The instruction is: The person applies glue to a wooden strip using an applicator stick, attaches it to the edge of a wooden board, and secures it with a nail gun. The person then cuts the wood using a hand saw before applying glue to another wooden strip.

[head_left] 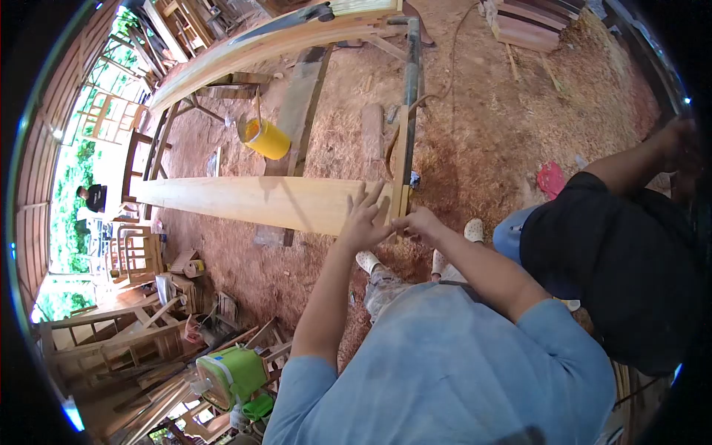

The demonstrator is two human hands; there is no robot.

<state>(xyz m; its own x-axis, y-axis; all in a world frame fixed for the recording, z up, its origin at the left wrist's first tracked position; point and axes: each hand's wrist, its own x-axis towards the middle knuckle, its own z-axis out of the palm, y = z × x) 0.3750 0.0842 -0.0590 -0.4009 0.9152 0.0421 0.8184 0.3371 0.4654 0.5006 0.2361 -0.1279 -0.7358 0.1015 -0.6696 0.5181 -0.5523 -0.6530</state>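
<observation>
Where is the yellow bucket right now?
In the head view, the yellow bucket is left of center, on the ground beyond the pale board, just left of the darker plank.

Reddish earth floor (pixel 482 141), strewn with wood shavings; slatted panelling (pixel 33 163) at left beside bright daylight and green foliage (pixel 67 241); wooden chair frames (pixel 137 254) nearby, scrap timber (pixel 152 393) lower left, stacked boards (pixel 523 31) upper right.
</observation>
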